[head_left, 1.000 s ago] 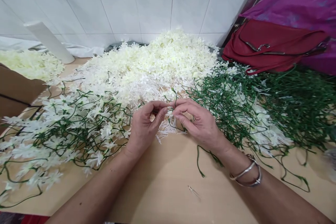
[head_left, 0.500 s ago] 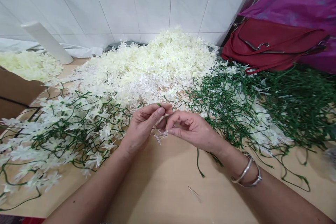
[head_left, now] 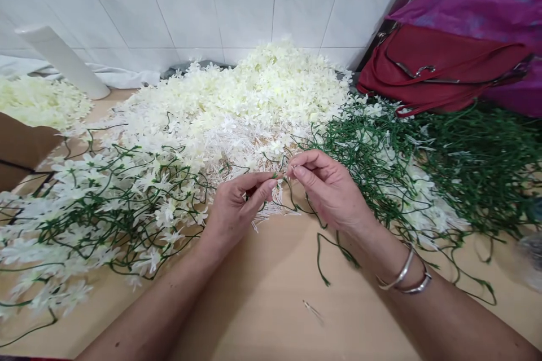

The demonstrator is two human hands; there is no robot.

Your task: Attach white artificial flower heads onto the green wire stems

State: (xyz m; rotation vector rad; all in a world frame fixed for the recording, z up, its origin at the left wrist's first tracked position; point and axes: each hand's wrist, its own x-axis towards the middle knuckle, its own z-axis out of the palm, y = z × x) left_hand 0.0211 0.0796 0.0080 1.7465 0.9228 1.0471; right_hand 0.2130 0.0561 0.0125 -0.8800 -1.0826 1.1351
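In the middle of the view my left hand [head_left: 239, 203] is closed in a pinch on a green artificial flower stem [head_left: 277, 175], whose tip shows at the thumb and forefinger. My right hand [head_left: 334, 189], with two silver bangles [head_left: 404, 271] at the wrist, is pinched just right of that tip. A tiny white piece shows at its fingertips, too small to make out surely. Below both hands lie white thin stamens [head_left: 275, 203]. Loose green stems [head_left: 322, 259] rest on the table beneath my right wrist.
White artificial flowers with green stems [head_left: 165, 214] lie at left. Cream petals [head_left: 271, 84] are heaped against the tiled wall [head_left: 241, 0]. Green stems [head_left: 478, 163] pile at right, under a red handbag [head_left: 449, 67]. A white roll [head_left: 63, 62] stands back left; tweezers-like metal piece [head_left: 312, 310] lies in front.
My right hand has moved up and slightly right, and its fingertips now pinch by the stem tip. My left hand has shifted a little right, still holding the stem.
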